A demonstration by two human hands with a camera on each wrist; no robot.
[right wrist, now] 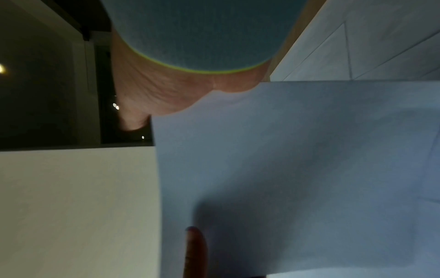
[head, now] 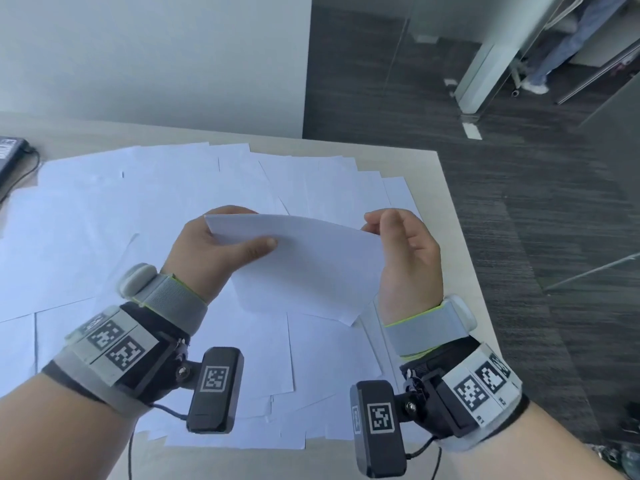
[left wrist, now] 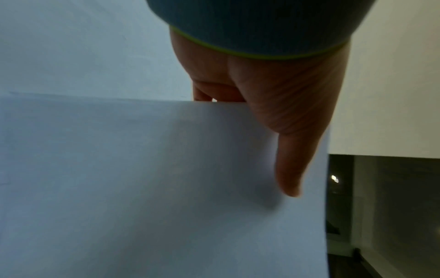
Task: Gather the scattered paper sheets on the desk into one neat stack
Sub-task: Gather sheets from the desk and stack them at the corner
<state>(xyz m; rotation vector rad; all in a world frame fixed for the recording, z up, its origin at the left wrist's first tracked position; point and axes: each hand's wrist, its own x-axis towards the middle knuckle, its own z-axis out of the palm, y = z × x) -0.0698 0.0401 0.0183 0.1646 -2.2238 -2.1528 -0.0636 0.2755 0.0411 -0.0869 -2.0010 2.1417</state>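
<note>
A white sheet (head: 311,268) is held up above the desk, bowed slightly between both hands. My left hand (head: 249,245) pinches its left edge, with the thumb (left wrist: 292,159) on the near face and the fingers behind. My right hand (head: 384,233) pinches the upper right corner with curled fingers; in the right wrist view one fingertip (right wrist: 195,244) lies on the sheet (right wrist: 297,159). Several more white sheets (head: 138,220) lie scattered and overlapping across the beige desk (head: 446,216) under the hands. The held sheet (left wrist: 166,178) hides most of what lies below it in both wrist views.
A black device (head: 10,157) with a cable sits at the desk's far left edge. The desk's right edge (head: 467,258) drops to dark carpet. A wall stands behind the desk, and a person's legs (head: 568,46) show far off at the upper right.
</note>
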